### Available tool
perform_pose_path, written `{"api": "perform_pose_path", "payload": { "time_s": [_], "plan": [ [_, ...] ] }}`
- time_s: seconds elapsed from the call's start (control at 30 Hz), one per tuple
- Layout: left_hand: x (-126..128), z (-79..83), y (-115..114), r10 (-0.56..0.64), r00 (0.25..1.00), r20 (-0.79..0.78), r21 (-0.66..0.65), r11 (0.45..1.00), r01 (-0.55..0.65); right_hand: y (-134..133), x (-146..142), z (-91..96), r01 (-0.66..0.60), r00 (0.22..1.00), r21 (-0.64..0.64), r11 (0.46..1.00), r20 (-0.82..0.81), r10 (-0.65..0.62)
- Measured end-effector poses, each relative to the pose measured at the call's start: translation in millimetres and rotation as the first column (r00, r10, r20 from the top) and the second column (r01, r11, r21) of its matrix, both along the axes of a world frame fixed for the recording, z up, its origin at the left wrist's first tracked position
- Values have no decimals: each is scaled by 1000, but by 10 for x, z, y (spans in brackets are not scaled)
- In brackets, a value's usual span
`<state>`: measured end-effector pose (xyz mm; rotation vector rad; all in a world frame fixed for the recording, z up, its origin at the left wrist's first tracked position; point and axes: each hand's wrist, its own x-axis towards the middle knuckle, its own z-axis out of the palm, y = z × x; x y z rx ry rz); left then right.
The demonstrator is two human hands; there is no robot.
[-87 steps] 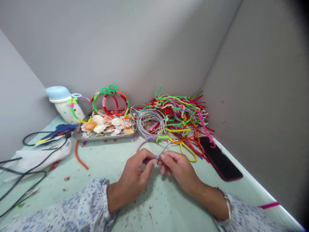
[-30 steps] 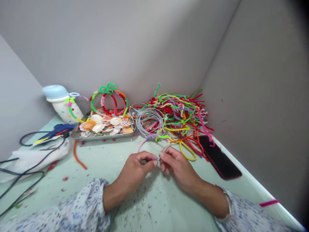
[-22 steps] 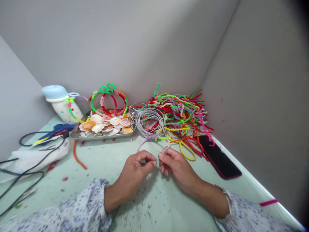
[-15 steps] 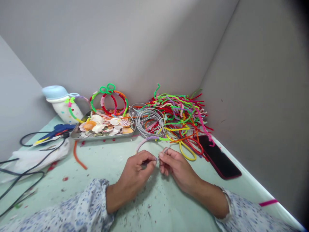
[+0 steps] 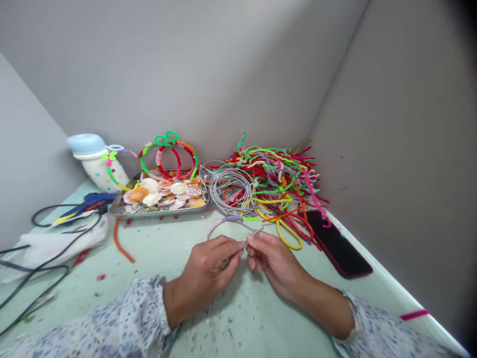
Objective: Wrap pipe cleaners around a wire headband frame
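My left hand (image 5: pixel 214 263) is closed in a pinch, its thumb and forefinger meeting at the tips of my right hand. My right hand (image 5: pixel 278 261) also pinches, with a thin greyish-lilac end sticking up past its forefinger. Both hands grip a wire hoop (image 5: pixel 214 227) partly covered in pipe cleaner, which arcs up behind the fingers. Lilac, purple and bright green sections show along the arc. Fingertips hide most of the piece between the hands, so its exact shape cannot be made out.
Behind stand a metal tray (image 5: pixel 160 215) of seashells, finished pipe-cleaner hoops (image 5: pixel 178 161), a coil of grey wire (image 5: pixel 231 191) and a heap of pipe cleaners (image 5: pixel 276 166). A phone (image 5: pixel 341 248) lies right. At left are a white bottle (image 5: pixel 100 166), black cables (image 5: pixel 37 268) and a plastic bag (image 5: pixel 70 243).
My left hand has shifted slightly to the right, its fingertips closer against my right hand's. The covered hoop's arc has tilted a little lower and leftward.
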<state>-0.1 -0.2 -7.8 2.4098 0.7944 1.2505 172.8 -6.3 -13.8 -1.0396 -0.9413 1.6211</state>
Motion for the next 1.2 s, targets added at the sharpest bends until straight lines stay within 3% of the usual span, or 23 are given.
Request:
{"api": "perform_pose_path", "payload": {
  "time_s": [0.13,0.27,0.5,0.77,1.2],
  "plan": [
    [-43,-27,20,14,986,-165,124,992,7,-9,-5,4,-1,1000,4,1000,-12,1],
    [-43,-41,38,28,979,-201,161,987,5,-15,-13,-7,-3,999,1,1000,-48,3],
    [-9,-31,34,21,988,-156,-39,999,-28,-20,-11,-12,-74,997,0,997,-31,74],
    [0,-19,-2,93,991,-97,-239,964,-114,8,13,12,-109,994,17,994,12,109],
    [31,70,-63,117,990,72,-411,908,-78,5,39,20,-148,975,210,966,192,108]
  ]
}}
